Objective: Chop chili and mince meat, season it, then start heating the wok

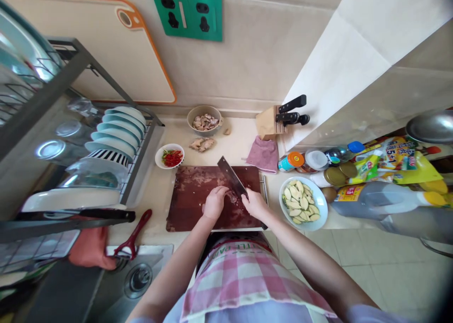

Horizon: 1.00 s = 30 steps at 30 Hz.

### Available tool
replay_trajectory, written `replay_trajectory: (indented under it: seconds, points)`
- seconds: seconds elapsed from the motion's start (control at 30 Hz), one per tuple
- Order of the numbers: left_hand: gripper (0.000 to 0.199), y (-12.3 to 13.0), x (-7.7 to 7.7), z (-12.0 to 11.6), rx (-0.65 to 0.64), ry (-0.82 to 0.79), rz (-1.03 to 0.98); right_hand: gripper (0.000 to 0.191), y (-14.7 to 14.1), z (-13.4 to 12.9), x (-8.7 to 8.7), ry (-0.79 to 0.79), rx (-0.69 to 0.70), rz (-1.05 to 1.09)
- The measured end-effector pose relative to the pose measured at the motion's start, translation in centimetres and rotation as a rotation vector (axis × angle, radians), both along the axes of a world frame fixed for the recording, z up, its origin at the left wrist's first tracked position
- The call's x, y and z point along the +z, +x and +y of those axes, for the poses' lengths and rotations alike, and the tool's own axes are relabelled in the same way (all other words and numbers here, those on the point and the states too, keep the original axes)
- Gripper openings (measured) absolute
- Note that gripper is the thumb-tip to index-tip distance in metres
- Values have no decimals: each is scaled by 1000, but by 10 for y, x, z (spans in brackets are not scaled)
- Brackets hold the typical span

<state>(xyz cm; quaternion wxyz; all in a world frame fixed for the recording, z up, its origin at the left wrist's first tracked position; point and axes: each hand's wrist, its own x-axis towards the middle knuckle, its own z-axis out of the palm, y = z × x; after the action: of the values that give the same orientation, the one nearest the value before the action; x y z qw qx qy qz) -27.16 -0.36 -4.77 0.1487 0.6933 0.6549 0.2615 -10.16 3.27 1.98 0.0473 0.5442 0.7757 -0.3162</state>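
Right hand is closed around the handle of the knife, whose long axis slants forward and leftward from the grip. Left hand is nearer the meat, its fingers close together and bent down at the board; whether they pinch a piece, I cannot tell. Small bits of meat lie just right of the left fingertips, between the two hands, with the blade slanting just beyond them. Sliced squash sits in a plate to the right hand's right.
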Motion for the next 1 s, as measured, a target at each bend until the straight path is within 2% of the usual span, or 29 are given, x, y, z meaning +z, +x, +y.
replay_trajectory:
  seconds: [0.1,0.23,0.4,0.7,0.8,1.0]
  points:
    - [14,0,-1,-6,42,11,-10,24,17,-13,2,10,-50,30]
    - [12,0,-6,-5,-62,24,51,22,26,-25,12,35,28,-41]
    - [15,-2,-10,1,-137,7,117,19,22,-25,18,21,104,-128]
    - [20,5,9,4,-206,-112,249,19,24,-24,18,-51,118,-194]
    - [21,7,11,7,-232,-158,244,21,9,-14,13,-77,67,-192]
    - [19,7,12,11,-255,-187,217,23,-41,18,1,-16,-7,-41]
